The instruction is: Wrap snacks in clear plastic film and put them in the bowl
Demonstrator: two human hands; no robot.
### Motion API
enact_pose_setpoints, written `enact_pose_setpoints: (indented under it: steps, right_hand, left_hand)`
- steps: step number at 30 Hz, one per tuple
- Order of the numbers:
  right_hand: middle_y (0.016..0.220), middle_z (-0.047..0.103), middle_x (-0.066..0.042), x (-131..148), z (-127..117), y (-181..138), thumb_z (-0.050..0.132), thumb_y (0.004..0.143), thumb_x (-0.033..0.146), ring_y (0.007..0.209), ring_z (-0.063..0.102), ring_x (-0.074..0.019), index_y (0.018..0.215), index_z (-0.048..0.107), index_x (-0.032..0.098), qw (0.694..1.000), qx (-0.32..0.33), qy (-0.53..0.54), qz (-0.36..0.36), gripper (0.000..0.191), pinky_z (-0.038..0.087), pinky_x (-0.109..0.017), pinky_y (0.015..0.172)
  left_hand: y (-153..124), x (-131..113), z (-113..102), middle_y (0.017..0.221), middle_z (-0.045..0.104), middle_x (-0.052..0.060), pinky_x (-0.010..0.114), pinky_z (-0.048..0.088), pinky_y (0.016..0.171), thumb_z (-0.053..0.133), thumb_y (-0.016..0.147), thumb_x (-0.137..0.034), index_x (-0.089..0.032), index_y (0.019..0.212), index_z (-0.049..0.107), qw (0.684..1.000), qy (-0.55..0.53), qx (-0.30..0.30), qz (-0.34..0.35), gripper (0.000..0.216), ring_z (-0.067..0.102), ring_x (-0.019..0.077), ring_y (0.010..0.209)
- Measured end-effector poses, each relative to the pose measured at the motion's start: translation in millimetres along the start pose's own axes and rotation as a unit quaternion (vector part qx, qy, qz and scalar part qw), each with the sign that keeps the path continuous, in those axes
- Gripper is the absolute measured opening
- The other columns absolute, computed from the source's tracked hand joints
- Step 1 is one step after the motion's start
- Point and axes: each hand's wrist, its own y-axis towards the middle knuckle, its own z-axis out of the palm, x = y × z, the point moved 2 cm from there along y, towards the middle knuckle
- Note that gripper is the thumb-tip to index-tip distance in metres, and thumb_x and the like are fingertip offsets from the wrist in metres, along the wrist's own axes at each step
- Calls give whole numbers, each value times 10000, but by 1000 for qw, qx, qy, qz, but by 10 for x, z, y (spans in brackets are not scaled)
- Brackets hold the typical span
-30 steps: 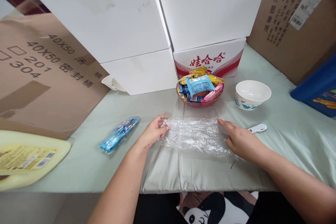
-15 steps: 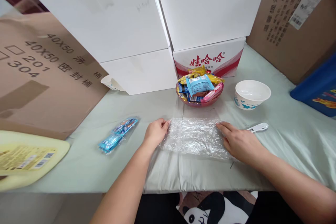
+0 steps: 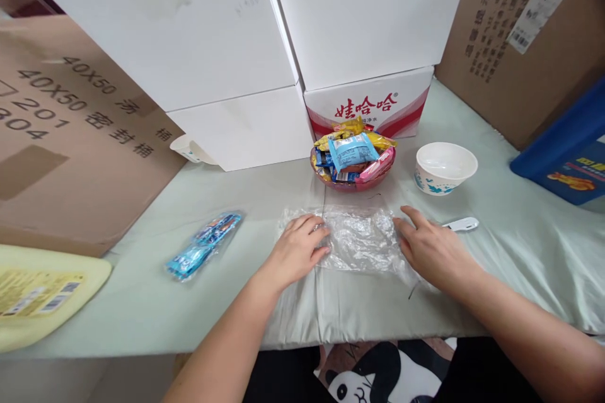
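A crinkled clear plastic bag (image 3: 362, 239) lies flat on the cloth-covered table in front of me. My left hand (image 3: 300, 245) rests on the bag's left part, fingers spread and bent a little. On its right edge lies my right hand (image 3: 428, 242), fingers apart. Neither hand grips anything. Just beyond the bag stands a reddish glass bowl (image 3: 352, 186) heaped with wrapped snacks (image 3: 352, 151). A white-handled tool (image 3: 462, 224) lies beside my right hand, its other end hidden behind that hand.
A white paper bowl (image 3: 444, 167) stands at the right. Blue snack packets in clear wrap (image 3: 205, 245) lie at the left. White boxes (image 3: 246, 132) line the back. Brown cartons (image 3: 80, 126), a yellow jug (image 3: 51, 293) and a blue container (image 3: 562, 151) flank the table.
My left hand has left the bag's left edge and moved inward onto it, fingers now spread. My right hand stays at the right edge, fingers slightly more apart. The view shifted slightly.
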Motion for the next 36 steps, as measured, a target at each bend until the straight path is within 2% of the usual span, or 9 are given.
enact_pose_setpoints:
  steps: [2, 4, 8, 13, 20, 23, 29, 32, 36]
  right_hand:
    - [1372, 517, -169, -2, -74, -27, 445, 952, 289, 1054, 610, -305, 1202, 623, 164, 994, -74, 57, -54, 332, 512, -462, 881]
    - [1360, 532, -150, 48, -128, -51, 538, 922, 395, 1177, 528, -315, 1232, 608, 189, 976, -84, 126, -154, 379, 459, -489, 977]
    - [1213, 619, -137, 161, -103, -48, 734, 783, 379, 1105, 555, -303, 1185, 628, 174, 950, 43, 168, -258, 463, 495, -463, 914]
    - [995, 646, -97, 128, -33, -10, 618, 835, 147, 984, 578, -233, 886, 666, 166, 956, 79, 157, -235, 73, 489, -375, 863]
    - [859, 653, -79, 55, -87, -7, 448, 899, 105, 859, 594, -204, 823, 618, 179, 957, 60, 174, -223, 200, 461, -317, 762]
    - [779, 654, -51, -4, -154, 12, 398, 947, 182, 713, 602, -179, 847, 593, 189, 962, 98, 196, -163, 219, 430, -281, 645]
    - [787, 707, -31, -85, -95, 68, 422, 941, 239, 680, 652, -182, 968, 620, 217, 970, 137, 198, -41, 201, 404, -257, 591]
    - [850, 731, -72, -68, 27, 83, 445, 944, 280, 745, 682, -230, 1126, 599, 191, 987, 111, 113, -6, 254, 414, -282, 604]
    - [866, 722, -85, -30, 107, 58, 472, 944, 312, 727, 684, -242, 1147, 587, 174, 994, 99, 46, 9, 272, 433, -295, 591]
  left_hand:
    - [15, 9, 50, 1237, 593, 97, 483, 410, 1022, 618, 847, -260, -222, 1095, 644, 1000, -6, 7, -10, 253, 504, 291, 1191]
    - [21, 5, 78, 1266, 574, 106, 478, 416, 1026, 602, 857, -253, -215, 1117, 636, 1000, -13, 13, -11, 266, 498, 291, 1203]
    - [4, 64, 37, 1310, 549, 121, 483, 405, 1044, 635, 827, -280, -212, 1138, 636, 999, -32, 22, -30, 318, 488, 307, 1225]
    - [-90, 241, -208, 1217, 587, 112, 449, 435, 996, 675, 776, -386, -209, 987, 676, 992, -39, 14, -121, 275, 537, 304, 1143]
    - [-203, 136, -343, 995, 626, 35, 353, 461, 876, 750, 634, -255, -241, 854, 667, 984, -82, 139, -78, 236, 567, 252, 1002]
    - [-245, 185, -377, 911, 649, 31, 318, 457, 817, 573, 732, -164, -227, 737, 641, 976, -129, 140, -101, 92, 595, 220, 917]
    - [-245, 378, -293, 686, 615, -9, 267, 451, 594, 525, 814, -315, -223, 819, 562, 928, -281, 80, -231, 100, 617, 177, 617]
    - [-172, 455, -171, 665, 610, -13, 271, 420, 569, 524, 818, -308, -221, 859, 566, 943, -188, 52, -268, 104, 594, 174, 558]
    - [-107, 442, -143, 802, 676, 42, 300, 428, 636, 585, 817, -284, -216, 960, 613, 953, -19, 76, -292, 161, 639, 228, 731]
